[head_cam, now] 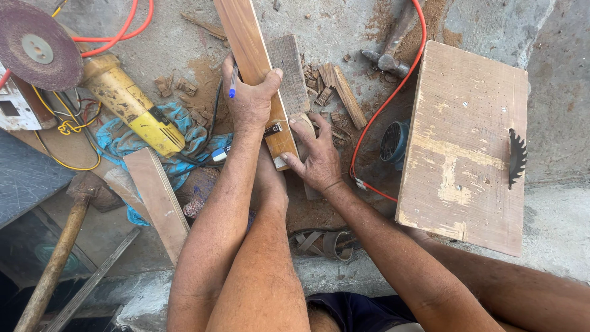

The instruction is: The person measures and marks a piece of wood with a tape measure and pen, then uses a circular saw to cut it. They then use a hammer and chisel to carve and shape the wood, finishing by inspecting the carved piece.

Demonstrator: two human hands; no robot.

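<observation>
Gripping a long reddish wooden plank (258, 74) near its lower end, the person's left hand (249, 101) closes around the board with the thumb hooked over its right edge, and a blue pen (233, 81) is pinched between the fingers of that same hand, tip pointing up. The right hand (316, 157) rests just beside it — thumb pressed against the plank's cut end, fingers curled over a small block of wood (302, 123) that touches the plank's right side. A shorter grey board (289, 71) lies alongside the plank, touching it, on a concrete floor (184, 49) dusted with sawdust and wood chips (319, 86).

To the left sits a yellow angle grinder (132, 107) with a dark red disc (37, 46), lying on a blue rag (123, 138); an orange cable (387, 101) snakes across the floor. A pale offcut (160, 200) lies below the grinder, near a wooden-handled hammer (61, 246).

On the right stands a low wooden saw table (461, 147), its toothed circular blade (516, 157) poking up through the top (the motor beneath is only partly visible). A second hammer head (384, 61) lies above it. A sandal (326, 243) sits on the floor between the person's forearms.
</observation>
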